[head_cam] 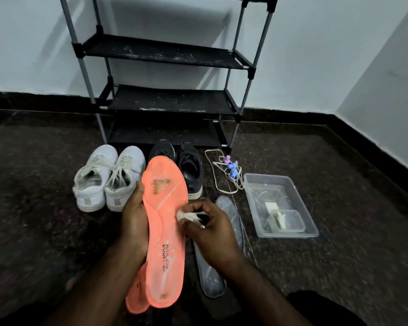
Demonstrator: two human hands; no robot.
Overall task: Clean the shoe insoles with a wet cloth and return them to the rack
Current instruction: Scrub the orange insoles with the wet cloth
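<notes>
left grip, insole toe-up

**Materials and surface finishes**

The orange insole is seen as smooth, matt foam, mottled with brownish worn patches and pale streaks. The wad of cloth is white and crumpled. The rack is built of grey metal tubes and black fabric shelves, dusted with pale specks. The tub is made of clear, glossy plastic. The white shoes are shown matt and scuffed. The floor is dark, speckled, polished stone.
</notes>
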